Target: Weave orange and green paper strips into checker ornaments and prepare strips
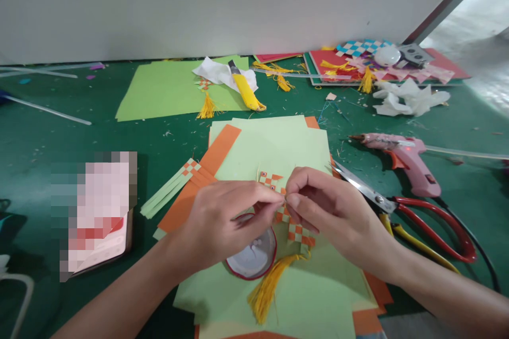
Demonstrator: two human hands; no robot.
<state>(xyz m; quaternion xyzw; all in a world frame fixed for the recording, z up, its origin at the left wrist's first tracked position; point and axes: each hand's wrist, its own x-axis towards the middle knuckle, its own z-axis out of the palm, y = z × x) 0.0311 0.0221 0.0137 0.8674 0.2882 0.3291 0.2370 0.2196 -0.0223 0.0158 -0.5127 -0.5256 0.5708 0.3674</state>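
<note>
No readable text, label or number appears anywhere.

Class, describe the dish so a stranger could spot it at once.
On the green table, find the pale green paper nearest the camera. The dish lies there, partly hidden by the left hand, beside a yellow tassel; only it has a round red rim.

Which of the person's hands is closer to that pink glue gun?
The right hand is nearer, to the left of the pink glue gun, with the red-handled scissors partly between. The left hand is farther off, on the right hand's other side.
</note>
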